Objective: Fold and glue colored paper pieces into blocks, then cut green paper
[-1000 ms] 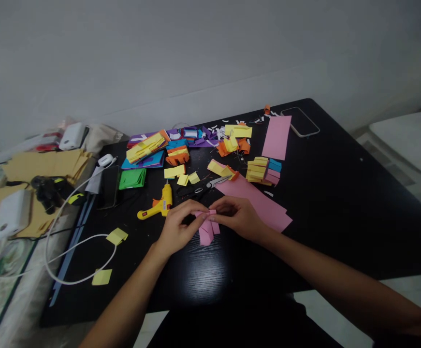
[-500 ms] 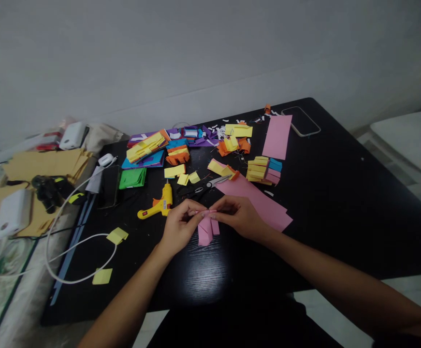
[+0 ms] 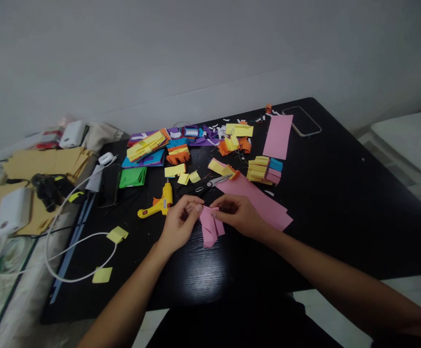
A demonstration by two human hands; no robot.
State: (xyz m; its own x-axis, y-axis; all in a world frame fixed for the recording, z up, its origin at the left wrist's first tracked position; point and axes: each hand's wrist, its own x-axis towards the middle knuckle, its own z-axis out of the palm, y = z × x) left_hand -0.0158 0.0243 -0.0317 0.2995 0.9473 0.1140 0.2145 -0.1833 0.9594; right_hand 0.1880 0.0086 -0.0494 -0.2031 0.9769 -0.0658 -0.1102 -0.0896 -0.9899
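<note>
Between my hands, above the black table, hangs a folded piece of pink paper (image 3: 210, 228) with creased flaps pointing down toward me. My left hand (image 3: 181, 223) pinches its upper left corner between thumb and fingers. At its upper right edge, my right hand (image 3: 237, 213) pinches the paper too. Behind the right hand lies a long pink sheet (image 3: 257, 195), partly covered by that hand and forearm. A yellow glue gun (image 3: 161, 203) rests just left of my left hand. Scissors (image 3: 217, 181) lie beyond my fingers, their handles dark and partly hidden.
Stacks of folded yellow paper (image 3: 148, 146), green paper (image 3: 133, 177) and yellow strips (image 3: 257, 169) spread across the back of the black table (image 3: 341, 208). Another pink sheet (image 3: 278, 136) lies beside a phone-shaped case (image 3: 302, 121). A white cable (image 3: 50, 261) loops at the left.
The pink paper has shifted slightly right and tilted. My hands have moved a little apart along its top edge, showing more of it. The surrounding things look unmoved.
</note>
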